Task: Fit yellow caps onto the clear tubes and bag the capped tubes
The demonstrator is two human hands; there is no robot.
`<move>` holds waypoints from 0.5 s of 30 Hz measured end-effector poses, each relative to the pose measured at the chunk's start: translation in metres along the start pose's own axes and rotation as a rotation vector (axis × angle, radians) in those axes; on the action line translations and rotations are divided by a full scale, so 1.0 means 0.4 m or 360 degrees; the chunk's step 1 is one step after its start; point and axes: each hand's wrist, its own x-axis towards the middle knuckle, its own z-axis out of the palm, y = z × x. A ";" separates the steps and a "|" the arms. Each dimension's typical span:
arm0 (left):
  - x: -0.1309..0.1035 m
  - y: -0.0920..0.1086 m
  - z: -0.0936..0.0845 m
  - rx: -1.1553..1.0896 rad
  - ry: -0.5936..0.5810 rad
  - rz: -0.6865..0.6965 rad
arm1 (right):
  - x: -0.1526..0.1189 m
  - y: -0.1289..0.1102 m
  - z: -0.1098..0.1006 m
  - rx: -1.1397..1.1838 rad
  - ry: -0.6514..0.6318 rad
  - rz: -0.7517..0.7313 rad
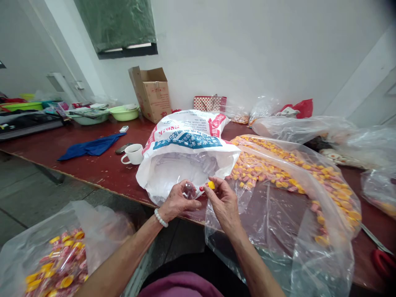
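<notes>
In my left hand (178, 201), which wears a white bead bracelet, is a small clear plastic tube (189, 188) with a rounded end. My right hand (225, 203) pinches a small yellow-capped piece (210, 185) with a red and pink part pointing at the tube. The two pieces are close but look apart. Just beyond both hands, a white printed sack (188, 142) lies with its mouth toward me, clear plastic pieces inside. To the right, a clear plastic bag (269, 206) holds many loose yellow-capped pink pieces (272, 161).
Lower left, another plastic bag (102, 218) contains yellow-capped tubes (58, 264). On the red table (89, 134) are a white mug (133, 154), blue cloth (93, 147), cardboard box (156, 97) and green basin (124, 112). Red-handled scissors (382, 262) lie far right.
</notes>
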 end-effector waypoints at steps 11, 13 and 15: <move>-0.014 0.023 0.024 0.0286 0.0081 0.0147 | -0.040 0.002 -0.011 -0.0650 -0.0260 -0.0568; -0.013 0.030 0.024 0.0281 0.0056 0.0118 | -0.047 0.004 -0.017 -0.0687 -0.0347 -0.0564; -0.009 0.029 0.024 0.0265 0.0031 0.0056 | -0.052 0.006 -0.022 -0.0689 -0.0442 -0.0531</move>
